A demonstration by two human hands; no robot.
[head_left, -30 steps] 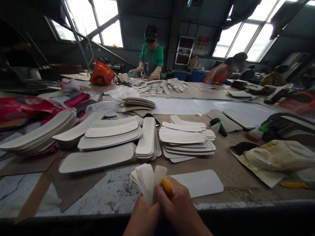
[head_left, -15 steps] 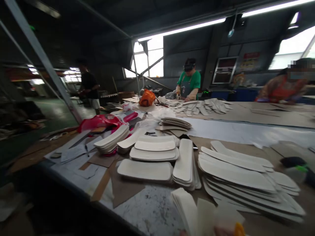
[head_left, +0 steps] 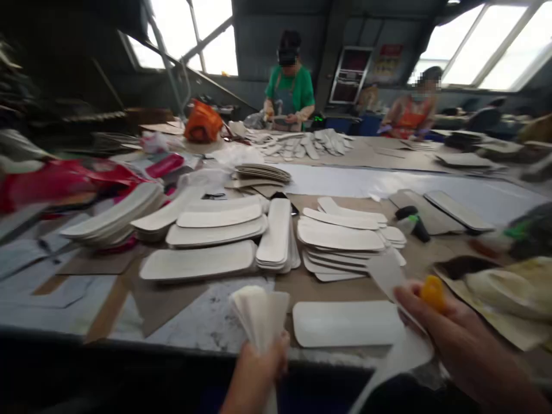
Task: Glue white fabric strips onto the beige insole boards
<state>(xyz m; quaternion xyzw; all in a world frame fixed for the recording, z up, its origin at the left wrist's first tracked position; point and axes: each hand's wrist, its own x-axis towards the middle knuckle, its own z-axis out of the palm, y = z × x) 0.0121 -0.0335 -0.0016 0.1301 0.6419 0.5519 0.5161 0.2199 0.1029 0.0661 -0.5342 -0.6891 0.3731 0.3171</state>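
My left hand is closed around a fanned bundle of white strips just over the table's front edge. To its right my right hand grips a thin white strip, blurred by motion. A small orange-yellow thing shows at the fingers of that hand; whether it is worn or held I cannot tell. A single white rounded panel lies flat between the two hands. Another pale piece hangs below the right hand, partly hidden.
Behind the hands stand stacks of white panels and a fanned pile. An orange bag and pink plastic are at the left. Cloth lies right. Two co-workers, in a green shirt and a red apron, stand across.
The view has swung right and down. Both hands now show fully, the left with the strip bundle, the right with a strip. A flat panel now shows at the table's front.
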